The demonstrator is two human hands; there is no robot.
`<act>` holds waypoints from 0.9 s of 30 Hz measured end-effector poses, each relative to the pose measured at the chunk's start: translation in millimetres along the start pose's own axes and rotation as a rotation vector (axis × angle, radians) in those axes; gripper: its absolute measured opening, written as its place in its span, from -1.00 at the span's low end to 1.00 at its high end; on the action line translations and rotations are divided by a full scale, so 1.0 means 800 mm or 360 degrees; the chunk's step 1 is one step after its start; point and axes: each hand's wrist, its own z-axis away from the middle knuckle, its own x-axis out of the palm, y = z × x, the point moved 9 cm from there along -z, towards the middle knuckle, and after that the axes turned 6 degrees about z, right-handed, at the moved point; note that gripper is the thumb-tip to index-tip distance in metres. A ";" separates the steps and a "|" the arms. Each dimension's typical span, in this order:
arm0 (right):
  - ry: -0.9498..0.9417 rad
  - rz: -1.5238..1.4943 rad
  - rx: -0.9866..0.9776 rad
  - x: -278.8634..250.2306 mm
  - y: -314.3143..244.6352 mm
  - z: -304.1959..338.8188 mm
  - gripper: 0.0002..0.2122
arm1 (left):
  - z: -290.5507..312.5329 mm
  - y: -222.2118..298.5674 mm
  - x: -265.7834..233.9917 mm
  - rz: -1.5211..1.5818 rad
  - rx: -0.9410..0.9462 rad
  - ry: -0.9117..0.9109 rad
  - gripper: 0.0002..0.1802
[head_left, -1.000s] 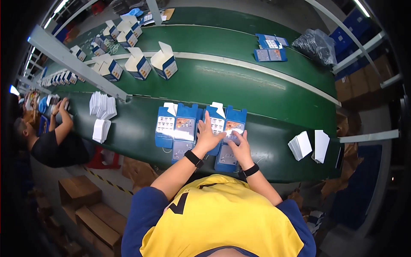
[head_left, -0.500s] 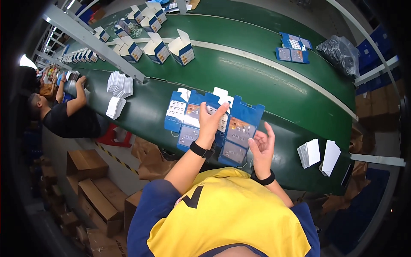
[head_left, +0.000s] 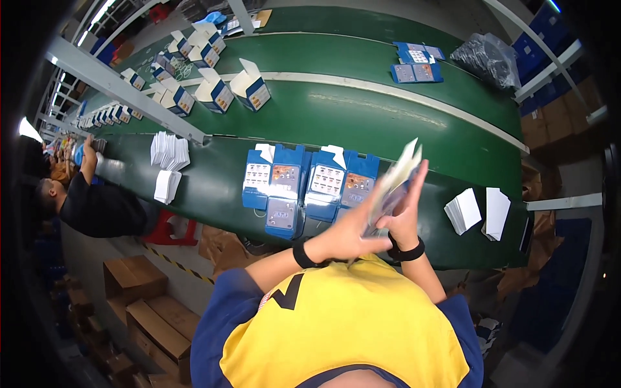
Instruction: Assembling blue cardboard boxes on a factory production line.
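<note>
A flat box blank point(head_left: 397, 180), blurred and seen nearly edge-on, stands tilted between my two hands. My left hand point(head_left: 352, 234) grips its lower left side. On the other side, my right hand point(head_left: 405, 216) presses against it with long, stretched fingers and the thumb at its lower part. To the left of my hands lie stacked blue box blanks point(head_left: 282, 216) with printed panels and white flaps. Closer to my left hand is a second stack of blue blanks point(head_left: 325, 184), its right part partly covered by the hand.
White paper stacks point(head_left: 170, 151) lie on the green bench at left, and more white stacks point(head_left: 463, 211) at right. Several open boxes point(head_left: 250, 95) stand on the green belt point(head_left: 349, 119). Farther off are blue blanks point(head_left: 417, 72) and a grey plastic bag point(head_left: 488, 58). A co-worker point(head_left: 100, 204) sits at left.
A flat blank has come up from the right-hand stack and is now upright between both hands. My left hand has moved right and nearer to me, and the view has shifted slightly.
</note>
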 end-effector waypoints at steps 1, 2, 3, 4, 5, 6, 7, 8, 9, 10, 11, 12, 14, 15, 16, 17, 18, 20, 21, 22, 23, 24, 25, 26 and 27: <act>0.0126 0.0042 0.0009 -0.008 -0.009 -0.001 0.28 | 0.001 -0.015 -0.018 0.0172 -0.0140 0.0035 0.18; 0.0251 0.0081 0.0018 -0.017 -0.018 -0.002 0.32 | 0.002 -0.030 -0.036 0.0343 -0.0283 0.0071 0.20; 0.0261 0.0086 0.0011 -0.018 -0.030 -0.005 0.32 | 0.004 -0.042 -0.049 0.0513 -0.0429 0.0111 0.22; 0.0106 -0.0023 0.0082 -0.007 -0.036 -0.006 0.31 | 0.006 -0.041 -0.055 0.0517 -0.0432 0.0107 0.22; -0.0052 -0.0135 0.0156 0.004 -0.041 -0.005 0.30 | 0.006 -0.019 -0.071 0.0109 -0.0182 0.0199 0.20; -0.0207 -0.0241 0.0229 0.012 -0.044 -0.002 0.29 | 0.006 0.007 -0.078 -0.0294 0.0074 0.0284 0.19; -0.0205 -0.0235 0.0236 0.009 -0.045 -0.001 0.29 | 0.009 0.029 -0.079 -0.0697 0.0329 0.0369 0.18; -0.0288 -0.0205 0.0165 0.012 -0.051 -0.002 0.28 | 0.007 0.027 -0.079 -0.0687 0.0326 0.0371 0.18; -0.0375 -0.0183 0.0089 0.018 -0.057 -0.004 0.26 | 0.009 0.034 -0.082 -0.0706 0.0453 0.0421 0.15; -0.0462 -0.0162 0.0012 0.024 -0.062 -0.005 0.24 | 0.011 0.042 -0.085 -0.0724 0.0580 0.0470 0.12; -0.0466 -0.0164 0.0016 0.023 -0.060 -0.007 0.24 | 0.016 0.050 -0.087 -0.0742 0.0708 0.0520 0.10; -0.0521 -0.0212 -0.0013 0.024 -0.060 -0.008 0.21 | 0.019 0.051 -0.089 -0.0742 0.0705 0.0524 0.10; -0.0628 -0.0307 -0.0068 0.028 -0.061 -0.006 0.14 | 0.024 0.057 -0.086 -0.0723 0.0723 0.0443 0.06; -0.0630 -0.0307 -0.0064 0.033 -0.065 -0.006 0.14 | 0.026 0.057 -0.085 -0.0712 0.0732 0.0402 0.04; -0.0471 -0.0180 0.0109 0.034 -0.063 -0.010 0.08 | 0.030 0.055 -0.084 -0.0713 0.0732 0.0407 0.04; -0.0310 -0.0052 0.0280 0.034 -0.061 -0.012 0.02 | 0.035 0.049 -0.081 -0.0708 0.0726 0.0395 0.01; -0.0147 0.0078 0.0448 0.028 -0.054 -0.011 -0.03 | 0.041 0.044 -0.077 -0.0704 0.0721 0.0382 -0.01; -0.0184 0.0021 0.0288 0.037 -0.061 -0.016 -0.10 | 0.043 0.045 -0.072 -0.0696 0.0725 0.0360 -0.04; -0.0223 -0.0038 0.0130 0.042 -0.068 -0.019 -0.17 | 0.043 0.049 -0.070 -0.0759 0.0757 0.0388 -0.10; -0.0263 -0.0097 -0.0027 0.045 -0.077 -0.020 -0.23 | 0.043 0.054 -0.068 -0.0821 0.0790 0.0416 -0.17; -0.0260 -0.0093 -0.0030 0.045 -0.077 -0.021 -0.23 | 0.044 0.060 -0.067 -0.0883 0.0822 0.0444 -0.23; -0.0259 -0.0329 0.0051 0.044 -0.071 -0.021 -0.26 | 0.044 0.062 -0.067 -0.0882 0.0824 0.0446 -0.23; -0.0257 -0.0564 0.0133 0.043 -0.066 -0.021 -0.29 | 0.045 0.063 -0.071 -0.0756 0.0810 0.0442 -0.29; -0.0253 -0.0799 0.0216 0.045 -0.062 -0.021 -0.32 | 0.046 0.064 -0.075 -0.0629 0.0794 0.0436 -0.34; -0.0253 -0.0797 0.0216 0.045 -0.063 -0.021 -0.32 | 0.046 0.065 -0.079 -0.0502 0.0777 0.0430 -0.40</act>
